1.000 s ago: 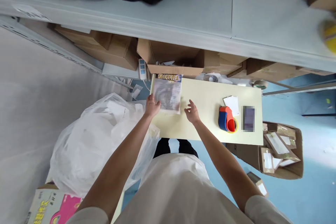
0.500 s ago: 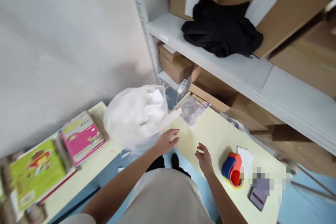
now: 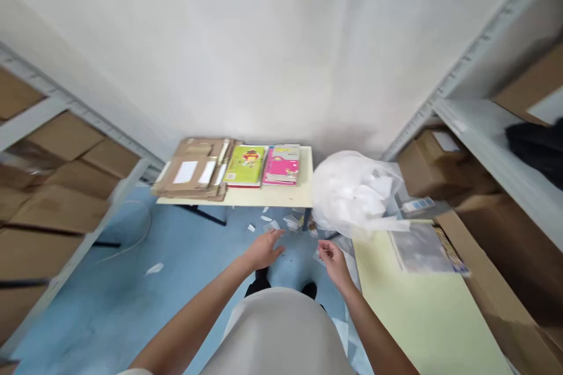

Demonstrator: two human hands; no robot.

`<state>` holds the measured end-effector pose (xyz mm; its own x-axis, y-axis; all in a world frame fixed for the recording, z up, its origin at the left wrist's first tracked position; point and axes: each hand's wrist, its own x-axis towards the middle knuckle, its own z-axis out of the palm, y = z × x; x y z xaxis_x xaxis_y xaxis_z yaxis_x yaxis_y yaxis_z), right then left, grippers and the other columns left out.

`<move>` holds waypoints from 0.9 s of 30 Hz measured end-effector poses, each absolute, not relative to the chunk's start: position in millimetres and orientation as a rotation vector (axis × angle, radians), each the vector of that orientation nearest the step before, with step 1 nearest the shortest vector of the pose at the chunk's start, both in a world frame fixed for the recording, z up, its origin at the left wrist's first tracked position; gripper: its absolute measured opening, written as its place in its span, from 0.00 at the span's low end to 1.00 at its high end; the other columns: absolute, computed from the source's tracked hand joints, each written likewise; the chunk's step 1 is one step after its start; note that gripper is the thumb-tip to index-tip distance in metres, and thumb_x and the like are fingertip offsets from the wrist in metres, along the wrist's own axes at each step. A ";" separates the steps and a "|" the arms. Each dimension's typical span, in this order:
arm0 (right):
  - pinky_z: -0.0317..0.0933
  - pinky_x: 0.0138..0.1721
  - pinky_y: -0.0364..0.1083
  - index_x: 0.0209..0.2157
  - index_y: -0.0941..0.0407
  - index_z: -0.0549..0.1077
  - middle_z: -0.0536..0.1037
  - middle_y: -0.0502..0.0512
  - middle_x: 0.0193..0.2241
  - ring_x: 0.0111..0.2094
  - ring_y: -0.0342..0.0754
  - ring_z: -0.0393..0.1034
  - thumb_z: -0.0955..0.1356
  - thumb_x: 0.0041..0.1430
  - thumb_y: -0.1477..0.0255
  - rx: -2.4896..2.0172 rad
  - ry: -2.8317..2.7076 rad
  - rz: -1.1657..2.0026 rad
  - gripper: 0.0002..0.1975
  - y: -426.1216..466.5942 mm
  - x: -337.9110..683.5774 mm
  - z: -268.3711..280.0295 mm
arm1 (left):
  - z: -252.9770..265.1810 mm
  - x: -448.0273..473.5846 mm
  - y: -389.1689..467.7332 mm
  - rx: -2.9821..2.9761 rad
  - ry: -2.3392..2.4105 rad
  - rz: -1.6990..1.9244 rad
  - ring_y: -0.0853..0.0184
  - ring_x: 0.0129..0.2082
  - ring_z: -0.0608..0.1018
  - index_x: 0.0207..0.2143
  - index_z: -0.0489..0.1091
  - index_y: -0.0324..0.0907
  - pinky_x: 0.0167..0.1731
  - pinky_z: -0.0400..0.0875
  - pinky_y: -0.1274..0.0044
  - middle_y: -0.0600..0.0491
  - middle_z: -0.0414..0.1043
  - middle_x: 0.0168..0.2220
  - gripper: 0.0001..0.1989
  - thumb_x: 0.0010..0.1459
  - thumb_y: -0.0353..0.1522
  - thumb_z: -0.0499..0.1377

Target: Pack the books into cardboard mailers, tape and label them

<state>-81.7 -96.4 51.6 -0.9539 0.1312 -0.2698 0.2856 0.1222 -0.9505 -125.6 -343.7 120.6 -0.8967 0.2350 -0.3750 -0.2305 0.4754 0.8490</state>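
My left hand (image 3: 265, 248) hovers over the blue floor in front of my body, thumb and fingers apart, with nothing in it. My right hand (image 3: 334, 261) is beside the near table's left edge, its fingers loosely bent and apart, also holding nothing. Ahead, on a narrow table (image 3: 259, 196) against the wall, lie a green book (image 3: 246, 165) and a pink book (image 3: 282, 164), each on top of a stack. Left of them is a pile of flattened brown cardboard packages (image 3: 189, 170) with white labels.
A large white plastic bag (image 3: 352, 190) full of white scraps bulges between the tables. A bagged item (image 3: 422, 250) lies on the pale near table (image 3: 422, 310). Shelves with cardboard boxes (image 3: 61, 205) stand on both sides. Paper scraps (image 3: 155, 268) litter the floor.
My view has swung left, from the near table and right shelf to the wall table. Both hands have turned with my body, and my right hand's fingers are more bent.
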 end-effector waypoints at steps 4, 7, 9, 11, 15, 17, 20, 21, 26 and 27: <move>0.68 0.35 0.50 0.36 0.55 0.76 0.78 0.56 0.31 0.29 0.50 0.72 0.68 0.51 0.62 0.091 2.214 -1.825 0.14 -174.2 -112.3 43.4 | 111.0 -93.0 -440.2 -0.229 2.303 1.152 0.43 0.55 0.70 0.44 0.73 0.46 0.58 0.56 0.58 0.40 0.72 0.51 0.26 0.37 0.39 0.67; 0.67 0.33 0.49 0.35 0.56 0.76 0.78 0.55 0.29 0.28 0.49 0.72 0.68 0.50 0.63 -0.031 2.171 -1.750 0.13 -241.1 -138.3 33.6 | 97.5 -71.6 -514.4 -0.368 2.291 1.012 0.44 0.57 0.69 0.46 0.72 0.44 0.57 0.57 0.59 0.38 0.70 0.54 0.29 0.38 0.40 0.66; 0.67 0.32 0.49 0.34 0.56 0.76 0.78 0.54 0.28 0.27 0.48 0.72 0.68 0.49 0.63 -0.065 2.155 -1.702 0.13 -289.5 -155.8 26.9 | 86.5 -63.5 -562.2 -0.435 2.278 1.033 0.45 0.57 0.68 0.47 0.71 0.44 0.57 0.58 0.61 0.38 0.69 0.55 0.30 0.39 0.42 0.65; 0.68 0.35 0.49 0.34 0.56 0.76 0.78 0.53 0.27 0.28 0.48 0.73 0.68 0.49 0.64 -0.101 2.167 -1.638 0.13 -338.1 -171.5 21.6 | 75.1 -61.5 -605.2 -0.507 2.247 1.121 0.47 0.57 0.69 0.47 0.71 0.44 0.57 0.58 0.63 0.39 0.69 0.55 0.30 0.38 0.43 0.65; 0.68 0.41 0.51 0.35 0.55 0.76 0.81 0.55 0.32 0.35 0.50 0.76 0.68 0.50 0.69 -0.133 2.219 -1.518 0.10 -420.4 -196.1 14.8 | 58.9 -78.0 -667.6 -0.731 2.104 1.412 0.48 0.54 0.72 0.41 0.73 0.42 0.56 0.62 0.65 0.39 0.72 0.52 0.26 0.39 0.43 0.67; 0.68 0.45 0.52 0.36 0.54 0.76 0.81 0.55 0.36 0.39 0.51 0.76 0.69 0.50 0.71 -0.107 2.232 -1.488 0.10 -449.5 -207.8 10.5 | 55.6 -97.6 -686.8 -0.909 1.935 1.628 0.50 0.54 0.72 0.38 0.73 0.42 0.55 0.63 0.65 0.40 0.73 0.50 0.21 0.42 0.42 0.67; 0.66 0.48 0.53 0.41 0.55 0.76 0.80 0.58 0.42 0.44 0.52 0.75 0.68 0.51 0.74 -0.058 2.266 -1.438 0.14 -479.6 -229.4 -0.2 | 50.9 -139.7 -705.4 -1.235 1.599 1.941 0.54 0.54 0.72 0.37 0.71 0.40 0.55 0.63 0.64 0.40 0.71 0.52 0.17 0.48 0.40 0.67; 0.66 0.49 0.53 0.44 0.56 0.75 0.80 0.59 0.44 0.45 0.52 0.75 0.68 0.51 0.74 -0.045 2.282 -1.418 0.16 -487.2 -238.0 -4.6 | 48.1 -155.8 -709.7 -1.304 1.536 1.996 0.55 0.54 0.72 0.38 0.71 0.40 0.55 0.64 0.65 0.40 0.70 0.53 0.16 0.50 0.40 0.65; 0.62 0.54 0.56 0.52 0.56 0.69 0.76 0.60 0.50 0.52 0.54 0.71 0.67 0.51 0.74 -0.040 2.349 -1.354 0.24 -520.0 -286.0 -26.6 | 26.5 -232.0 -721.0 -1.456 1.391 2.110 0.61 0.56 0.71 0.50 0.65 0.39 0.54 0.66 0.72 0.38 0.62 0.59 0.21 0.60 0.43 0.56; 0.61 0.55 0.57 0.53 0.56 0.68 0.75 0.61 0.50 0.53 0.55 0.69 0.67 0.51 0.74 -0.054 2.358 -1.356 0.25 -526.4 -294.9 -30.2 | 22.6 -244.5 -721.9 -1.483 1.368 2.118 0.61 0.57 0.70 0.52 0.64 0.39 0.53 0.66 0.72 0.37 0.60 0.60 0.23 0.61 0.44 0.55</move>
<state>-294.9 -526.4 -30.2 -0.9119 -0.2364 -0.3354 0.1709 0.5244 -0.8342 -244.5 -721.9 22.6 -0.4685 -0.3130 -0.8261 -0.6243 -0.5443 0.5603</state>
